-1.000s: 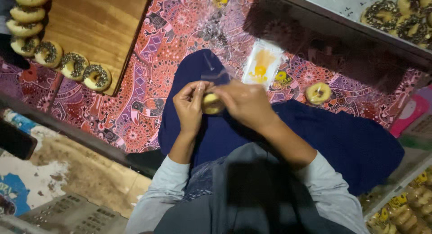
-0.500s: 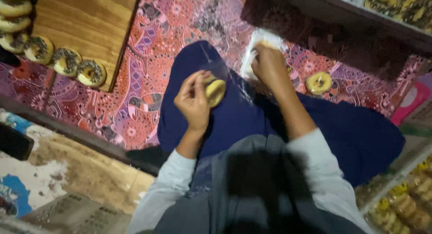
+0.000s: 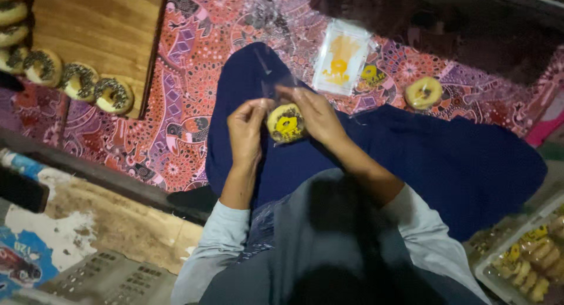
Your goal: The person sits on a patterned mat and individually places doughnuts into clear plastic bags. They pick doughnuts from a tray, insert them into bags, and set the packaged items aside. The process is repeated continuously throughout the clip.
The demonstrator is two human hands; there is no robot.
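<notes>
I see a round doughnut with yellow icing and dark sprinkles (image 3: 285, 123) held between both hands, over my lap on the dark blue cloth of the skirt (image 3: 446, 158). A thin clear plastic wrapper (image 3: 276, 85) stands up around and above it; I cannot tell whether the doughnut is fully inside it. My left hand (image 3: 247, 129) is curled in from the left, its fingers pinched on the wrapper's edge just beside the doughnut. My right hand (image 3: 314, 114) comes in from the right, fingers closed on the doughnut and wrapper from above and behind.

Just beyond the hands, on the red patterned mat (image 3: 194, 58), lies a flat stack of clear plastic bags with a yellow print (image 3: 342, 57). To its right, also on the mat, a single ring doughnut with pale yellow icing (image 3: 423, 92) lies alone, well apart from the hands.

At the upper left, a wooden board (image 3: 100, 29) rests on the mat, with a row of ring doughnuts topped with dark sprinkles (image 3: 79, 81) curving along its left and lower edge. At the lower right corner, a clear tray of packed doughnuts (image 3: 531, 264) sits beside my knee. At the lower left is a worn floor with a blue printed patch (image 3: 23, 264).
</notes>
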